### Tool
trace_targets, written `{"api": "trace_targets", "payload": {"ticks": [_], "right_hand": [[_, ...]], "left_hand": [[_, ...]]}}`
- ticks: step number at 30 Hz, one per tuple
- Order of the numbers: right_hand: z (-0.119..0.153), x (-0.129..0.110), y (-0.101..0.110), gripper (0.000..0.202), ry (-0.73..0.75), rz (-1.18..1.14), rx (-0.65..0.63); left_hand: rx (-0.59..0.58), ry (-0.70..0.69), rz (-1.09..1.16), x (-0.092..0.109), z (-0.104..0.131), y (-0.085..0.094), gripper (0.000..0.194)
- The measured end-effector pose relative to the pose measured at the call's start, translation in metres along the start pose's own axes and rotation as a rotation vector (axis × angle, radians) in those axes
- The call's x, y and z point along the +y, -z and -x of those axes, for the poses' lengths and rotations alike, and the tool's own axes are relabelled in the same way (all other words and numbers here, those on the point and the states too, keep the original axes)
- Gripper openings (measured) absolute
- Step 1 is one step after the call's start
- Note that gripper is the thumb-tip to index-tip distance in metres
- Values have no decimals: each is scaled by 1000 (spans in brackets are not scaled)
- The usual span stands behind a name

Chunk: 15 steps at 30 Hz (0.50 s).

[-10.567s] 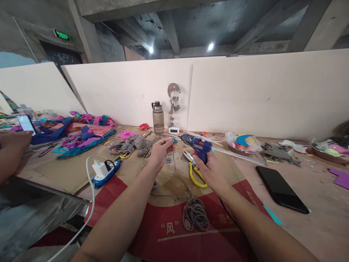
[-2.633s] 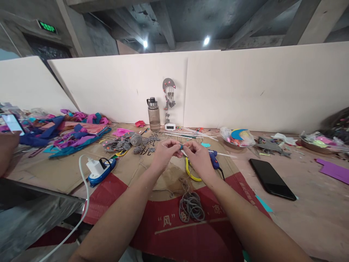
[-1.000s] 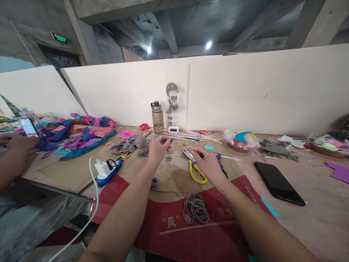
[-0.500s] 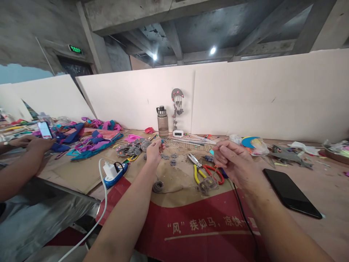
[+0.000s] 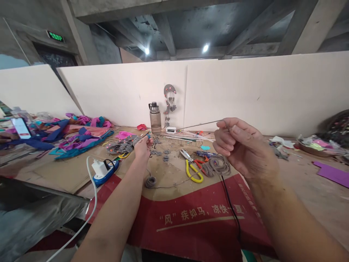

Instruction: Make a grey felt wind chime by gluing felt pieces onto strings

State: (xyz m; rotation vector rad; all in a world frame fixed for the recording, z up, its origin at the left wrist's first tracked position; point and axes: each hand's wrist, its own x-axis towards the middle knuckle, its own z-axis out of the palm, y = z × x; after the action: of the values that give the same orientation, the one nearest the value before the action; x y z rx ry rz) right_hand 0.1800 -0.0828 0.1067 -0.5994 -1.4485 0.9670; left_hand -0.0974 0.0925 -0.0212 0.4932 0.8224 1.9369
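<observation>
My right hand (image 5: pixel 242 145) is closed in a pinch on a thin grey cord (image 5: pixel 201 124), raised above the table. The cord runs taut to the left, towards my left hand, and its far end blurs into the background. My left hand (image 5: pixel 142 147) is closed too, with a small blue piece (image 5: pixel 149 136) at its fingertips. Below my right hand lies a loose coil of grey cord (image 5: pixel 218 165), beside yellow-handled pliers (image 5: pixel 195 171). A small roll of cord (image 5: pixel 150 181) rests below my left hand. Grey cut-out pieces (image 5: pixel 121 146) are heaped left of it.
A water bottle (image 5: pixel 155 120) stands at the back by a white board, where a grey crescent hanging (image 5: pixel 170 91) is fixed. A power strip (image 5: pixel 106 174) sits left, near coloured fabric scraps (image 5: pixel 81 142). A phone (image 5: pixel 21 128) is lit at far left.
My right hand has risen slightly and drawn the cord out taut. The view has turned to the right. The black phone at right is out of sight behind my arm.
</observation>
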Motion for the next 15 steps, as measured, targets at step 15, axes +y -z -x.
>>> {"api": "trace_targets", "payload": {"ticks": [15], "right_hand": [[21, 99, 41, 18, -186, 994, 37]], "left_hand": [[-217, -21, -64, 3, 26, -11, 12]]}}
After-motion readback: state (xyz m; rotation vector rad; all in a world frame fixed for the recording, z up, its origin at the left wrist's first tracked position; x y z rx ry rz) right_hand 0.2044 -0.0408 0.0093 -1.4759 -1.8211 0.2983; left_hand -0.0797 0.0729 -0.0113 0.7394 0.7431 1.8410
